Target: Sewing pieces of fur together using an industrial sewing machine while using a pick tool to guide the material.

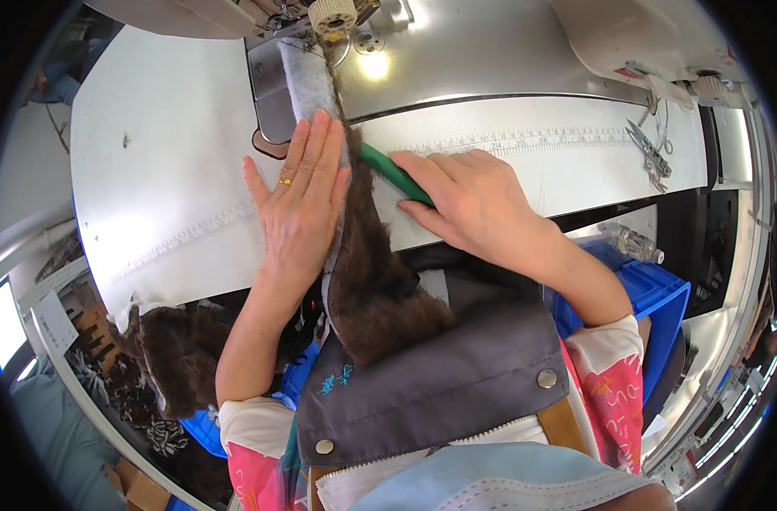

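My left hand (pixel 299 192) lies flat with straight fingers on a long strip of brown fur (pixel 376 277) that has a pale backing (pixel 307 81). The strip runs from under the sewing machine head (pixel 329 17) down over the table edge onto my lap. In my right hand (pixel 478 200) is a long green tool handle (pixel 397 173). Its far end meets the fur's edge, beside my left fingertips; any blade or tip there is hidden in the fur.
Metal snips and scissors (pixel 650 153) lie at the right of the white table (pixel 163 153), which carries printed rulers. More brown fur (pixel 180 349) hangs at the lower left. A blue bin (pixel 661 294) with a clear plastic bottle (pixel 637 244) stands at my right.
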`<act>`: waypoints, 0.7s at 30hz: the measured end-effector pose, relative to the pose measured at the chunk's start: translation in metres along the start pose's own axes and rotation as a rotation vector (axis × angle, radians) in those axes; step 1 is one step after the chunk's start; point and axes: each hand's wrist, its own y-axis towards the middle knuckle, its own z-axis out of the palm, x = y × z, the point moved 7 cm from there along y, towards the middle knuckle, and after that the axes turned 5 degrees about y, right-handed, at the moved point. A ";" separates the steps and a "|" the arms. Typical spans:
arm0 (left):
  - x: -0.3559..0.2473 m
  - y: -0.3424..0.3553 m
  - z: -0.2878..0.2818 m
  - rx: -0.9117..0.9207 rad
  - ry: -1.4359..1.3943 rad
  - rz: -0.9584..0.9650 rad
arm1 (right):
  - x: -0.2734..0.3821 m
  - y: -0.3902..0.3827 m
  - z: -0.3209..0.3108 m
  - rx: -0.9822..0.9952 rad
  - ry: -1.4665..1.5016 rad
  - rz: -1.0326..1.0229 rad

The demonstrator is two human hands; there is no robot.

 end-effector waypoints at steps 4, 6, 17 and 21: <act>0.001 -0.001 0.000 -0.005 0.016 -0.006 | -0.007 -0.011 -0.011 -0.141 0.047 0.125; 0.001 -0.003 0.000 -0.002 0.002 -0.020 | -0.016 -0.014 -0.016 -0.186 0.013 0.236; 0.001 -0.001 -0.001 -0.012 -0.012 -0.012 | -0.017 0.020 0.009 -0.170 -0.120 0.117; 0.000 -0.001 -0.001 -0.026 -0.005 -0.009 | -0.012 0.014 0.011 -0.175 -0.139 0.097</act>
